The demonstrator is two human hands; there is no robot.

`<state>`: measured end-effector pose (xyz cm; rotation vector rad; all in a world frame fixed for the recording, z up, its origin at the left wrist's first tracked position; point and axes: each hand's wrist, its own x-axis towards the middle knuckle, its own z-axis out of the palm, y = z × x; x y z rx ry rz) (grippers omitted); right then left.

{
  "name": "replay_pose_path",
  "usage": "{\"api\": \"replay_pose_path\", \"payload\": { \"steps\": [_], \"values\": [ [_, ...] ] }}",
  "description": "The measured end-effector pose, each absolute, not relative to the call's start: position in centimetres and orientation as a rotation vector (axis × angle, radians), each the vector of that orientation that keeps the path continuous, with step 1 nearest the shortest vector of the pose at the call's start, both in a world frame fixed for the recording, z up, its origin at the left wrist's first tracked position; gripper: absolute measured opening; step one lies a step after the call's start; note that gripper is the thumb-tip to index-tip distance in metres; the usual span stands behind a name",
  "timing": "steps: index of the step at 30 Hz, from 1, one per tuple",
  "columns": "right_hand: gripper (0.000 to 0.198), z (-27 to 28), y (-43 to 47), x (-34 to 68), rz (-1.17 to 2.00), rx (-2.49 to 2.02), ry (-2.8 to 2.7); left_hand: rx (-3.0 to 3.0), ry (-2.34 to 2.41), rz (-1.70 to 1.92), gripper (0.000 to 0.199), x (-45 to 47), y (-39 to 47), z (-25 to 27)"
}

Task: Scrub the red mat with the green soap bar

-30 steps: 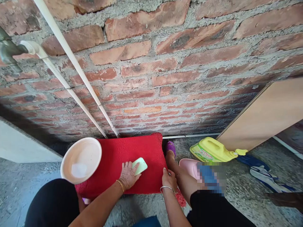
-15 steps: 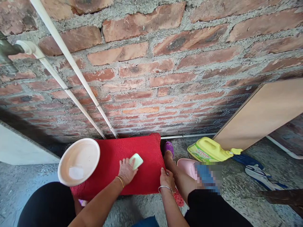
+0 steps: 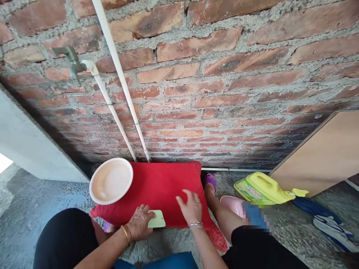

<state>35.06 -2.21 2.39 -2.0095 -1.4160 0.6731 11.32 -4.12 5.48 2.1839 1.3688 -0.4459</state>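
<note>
A red cloth (image 3: pixel 157 183) with rough, fringed edges is spread over a low surface between my knees; its front right corner hangs down. My left hand (image 3: pixel 140 223), palm down with a gold bangle at the wrist, grips a flat pale green scrub brush (image 3: pixel 157 219) at the cloth's front edge. The brush has rounded corners and a small hole, and its underside is hidden. Over the right part of the cloth, my right hand (image 3: pixel 191 208) has its fingers spread with nothing in them. A pale pink basin (image 3: pixel 111 182) rests on the cloth's left end.
A brick wall (image 3: pixel 179 89) with white pipes (image 3: pixel 123 80) and a tap (image 3: pixel 73 64) stands ahead. To the right are a yellow detergent jug (image 3: pixel 266 186), a pink container (image 3: pixel 232 204), dark blue and white items (image 3: pixel 329 224) and a leaning board (image 3: pixel 322 149). A pale slab (image 3: pixel 36 138) leans at left.
My left hand has drawn the brush toward me, to the cloth's front edge. My right hand has let go of the cloth's right edge and opened above it. The view has shifted left.
</note>
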Motion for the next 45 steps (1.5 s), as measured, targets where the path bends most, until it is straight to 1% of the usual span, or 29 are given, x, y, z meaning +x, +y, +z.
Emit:
{"api": "replay_pose_path", "payload": {
  "steps": [2,3,5,7,9,15,16,18,20,21,24,26,29,31,36,38,41,45],
  "values": [
    [0.021,4.0,-3.0,32.0,0.935,-1.649,-1.733,2.207,1.333,-0.381,0.048,10.9,-4.5,6.6],
    [0.018,4.5,-3.5,30.7,1.077,-1.512,-1.839,2.222,1.302,-0.339,0.045,10.7,-4.7,7.0],
    [0.022,5.2,-4.4,28.9,1.334,-1.409,-1.955,2.243,1.224,-0.254,0.039,10.2,-5.2,7.1],
    [0.029,5.4,-5.2,27.9,1.518,-1.428,-2.020,2.225,1.166,-0.192,0.034,9.6,-5.7,6.8],
    [0.034,5.4,-5.6,27.6,1.604,-1.431,-2.089,2.162,1.143,-0.165,0.034,8.8,-6.1,6.4],
    [0.043,4.4,-6.1,25.7,1.712,-1.403,-2.230,2.020,1.043,-0.135,0.031,7.2,-6.0,5.8],
    [0.043,4.1,-6.1,25.2,1.687,-1.452,-2.236,2.015,1.052,-0.118,0.033,6.8,-5.7,5.8],
    [0.039,3.5,-5.9,24.2,1.545,-1.631,-2.225,2.002,1.176,-0.081,0.046,5.9,-5.0,5.7],
    [0.032,2.9,-5.5,23.2,1.290,-1.894,-2.170,1.957,1.398,-0.092,0.059,4.7,-4.3,5.6],
    [0.028,2.6,-5.2,22.6,1.141,-2.022,-2.137,1.924,1.512,-0.124,0.060,4.2,-3.9,5.4],
    [0.026,1.8,-4.3,20.7,0.763,-2.214,-2.136,1.822,1.760,-0.270,0.053,2.8,-3.2,4.6],
    [0.028,1.4,-3.9,19.4,0.640,-2.196,-2.243,1.777,1.837,-0.356,0.051,2.2,-3.1,3.8],
    [0.028,1.0,-3.5,19.2,0.594,-2.184,-2.348,1.726,1.911,-0.419,0.051,1.4,-2.9,2.5],
    [0.031,1.1,-3.3,21.0,0.602,-2.284,-2.288,1.680,1.963,-0.429,0.050,0.8,-2.7,1.8],
    [0.039,2.6,-2.7,29.6,0.639,-2.782,-1.761,1.615,2.006,-0.368,0.059,0.2,-1.9,1.0],
    [0.041,2.9,-2.8,31.4,0.624,-2.851,-1.594,1.594,2.007,-0.374,0.065,0.3,-1.5,0.9],
    [0.039,2.6,-3.5,30.0,0.561,-2.689,-1.722,1.588,1.997,-0.403,0.071,0.5,-1.2,0.6],
    [0.030,1.5,-4.2,25.7,0.594,-2.424,-2.050,1.583,2.004,-0.423,0.067,0.7,-1.0,0.3]
  ]
}}
